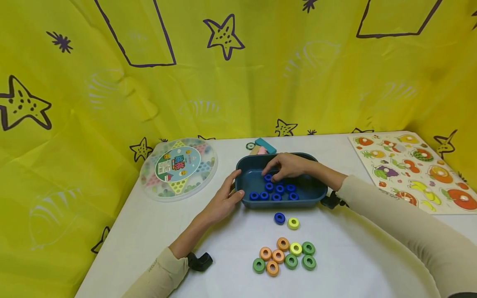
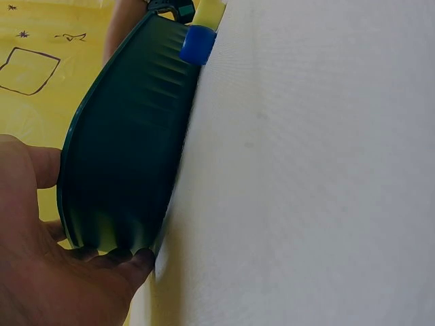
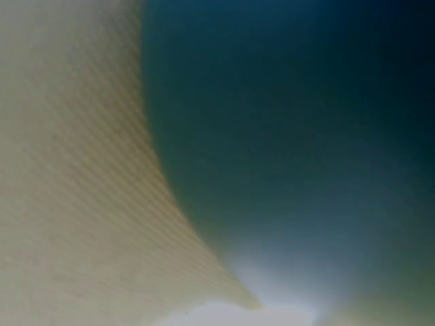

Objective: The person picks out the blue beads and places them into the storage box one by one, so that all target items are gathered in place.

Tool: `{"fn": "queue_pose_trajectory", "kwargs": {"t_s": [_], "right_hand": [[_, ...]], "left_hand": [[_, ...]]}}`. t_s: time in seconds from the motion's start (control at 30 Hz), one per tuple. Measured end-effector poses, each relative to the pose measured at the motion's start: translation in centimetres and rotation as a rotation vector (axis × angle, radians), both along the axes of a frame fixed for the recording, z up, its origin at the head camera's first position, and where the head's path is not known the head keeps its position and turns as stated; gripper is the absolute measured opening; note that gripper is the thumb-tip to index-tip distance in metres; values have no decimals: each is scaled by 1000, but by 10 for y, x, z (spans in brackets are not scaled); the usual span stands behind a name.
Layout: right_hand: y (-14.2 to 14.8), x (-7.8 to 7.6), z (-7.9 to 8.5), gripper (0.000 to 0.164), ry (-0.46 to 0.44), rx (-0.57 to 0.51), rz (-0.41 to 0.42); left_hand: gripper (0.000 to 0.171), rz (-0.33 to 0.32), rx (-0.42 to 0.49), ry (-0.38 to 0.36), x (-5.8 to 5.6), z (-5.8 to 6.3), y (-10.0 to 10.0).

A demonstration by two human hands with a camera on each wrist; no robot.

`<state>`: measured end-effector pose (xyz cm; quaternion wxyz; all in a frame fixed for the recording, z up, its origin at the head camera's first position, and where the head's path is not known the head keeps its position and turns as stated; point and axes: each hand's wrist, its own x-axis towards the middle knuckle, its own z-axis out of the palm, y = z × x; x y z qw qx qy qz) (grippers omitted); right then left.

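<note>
A dark blue-green plastic tray (image 1: 283,203) stands on the table with several blue rings (image 1: 269,191) lying in it. My left hand (image 1: 222,203) grips its left end; in the left wrist view, the thumb lies at the rim of the tray (image 2: 122,149) and the fingertips at its end wall. Over the tray's inside, my right hand (image 1: 290,164) reaches down and pinches a blue ring between thumb and index finger. The right wrist view is blurred, showing mostly the tray wall (image 3: 272,149) and a beige sleeve (image 3: 81,176).
In front of the tray lie one blue ring (image 1: 275,219) and a yellow ring (image 1: 290,226). Nearer are several orange (image 1: 269,271), green (image 1: 255,268) and yellow rings. A round game box (image 1: 208,165) lies left, a fruit puzzle board (image 1: 387,145) right, and small blocks (image 1: 266,145) behind the tray.
</note>
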<state>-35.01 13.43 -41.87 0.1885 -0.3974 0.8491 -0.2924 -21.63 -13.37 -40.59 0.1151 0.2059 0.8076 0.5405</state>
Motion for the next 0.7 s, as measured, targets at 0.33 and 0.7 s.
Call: {"fn": "queue_pose_trajectory", "kwargs": {"t_s": [0.33, 0.7], "right_hand": [[8, 38, 34, 30, 94, -116, -149], [16, 155, 55, 28, 248, -205, -415]], "left_hand": [[60, -6, -21, 0, -1, 0, 1], [60, 11, -28, 2, -1, -1, 0]]}}
